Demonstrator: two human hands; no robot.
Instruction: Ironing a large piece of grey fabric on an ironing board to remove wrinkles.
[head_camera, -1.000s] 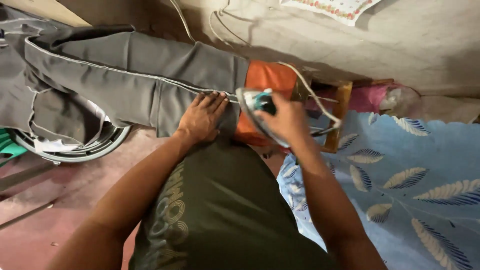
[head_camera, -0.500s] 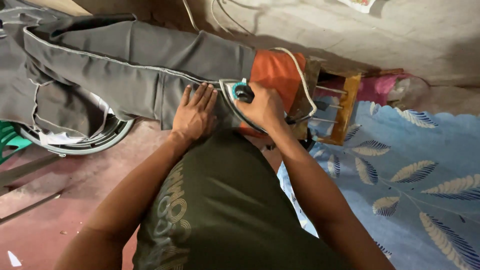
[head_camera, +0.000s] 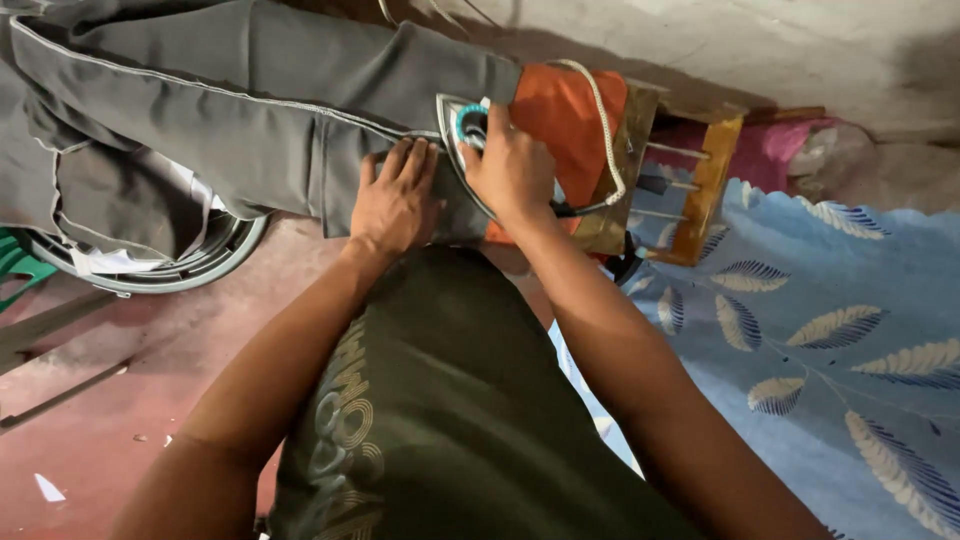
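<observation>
A grey garment with light stitched seams (head_camera: 230, 110) lies spread over an orange-covered board (head_camera: 560, 110). My left hand (head_camera: 395, 200) presses flat on the grey cloth near its lower edge, fingers apart. My right hand (head_camera: 512, 170) grips the handle of a clothes iron (head_camera: 462, 125) with a teal dial, its metal soleplate resting on the garment just right of my left hand. A white cord (head_camera: 600, 110) runs from the iron over the orange cover.
A wooden frame (head_camera: 700, 190) stands at the board's right end, with pink cloth (head_camera: 775, 150) behind it. A blue leaf-patterned sheet (head_camera: 830, 330) covers the right side. A round fan guard (head_camera: 170, 270) and green plastic (head_camera: 12, 260) sit on the reddish floor at left.
The iron and my right hand have slid left along the garment, closing up to my left hand, which stays pressed on the cloth. The view has shifted closer.
</observation>
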